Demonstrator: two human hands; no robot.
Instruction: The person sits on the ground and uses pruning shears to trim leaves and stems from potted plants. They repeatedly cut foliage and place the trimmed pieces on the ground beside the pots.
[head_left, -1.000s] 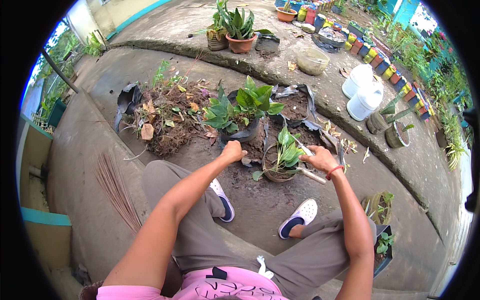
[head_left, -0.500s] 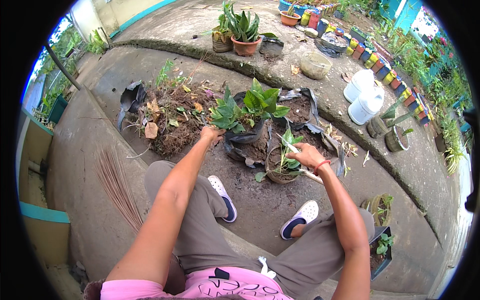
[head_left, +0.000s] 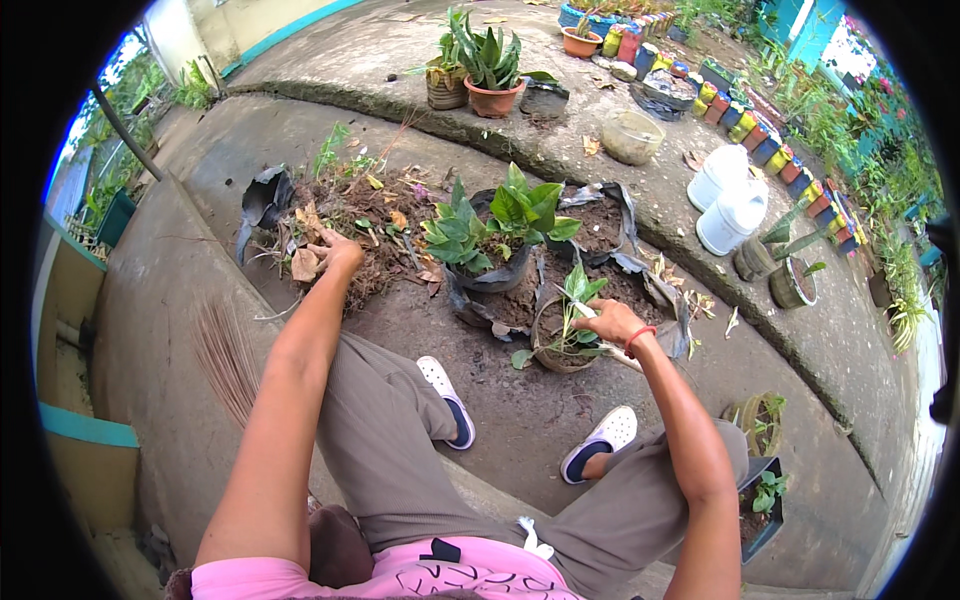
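Observation:
My left hand (head_left: 338, 254) reaches over a heap of brown roots, soil and dry leaves (head_left: 345, 290), its fingers apart beside a curled tan leaf (head_left: 304, 265). Closed round a pale, stick-like thing (head_left: 625, 358), my right hand (head_left: 612, 322) is at the rim of a small round pot (head_left: 552, 345). A leafy green plant (head_left: 578, 290) leans up from that pot's soil. Just behind stands a torn black planting bag (head_left: 485, 280) with broad-leaved plants (head_left: 520, 205). More soil-filled black bags (head_left: 625, 215) adjoin it on the right.
A broom of thin sticks (head_left: 225, 360) lies at the left. Beyond the raised concrete edge stand potted plants (head_left: 492, 98), a cloudy plastic tub (head_left: 632, 135) and white jugs (head_left: 730, 215). Near my right knee are two planters (head_left: 765, 505). My shoes (head_left: 445, 400) rest on the concrete.
My left hand has moved left, from beside the broad-leaved plants to the heap of roots and leaves. The right hand stays by the small pot, shifted only slightly.

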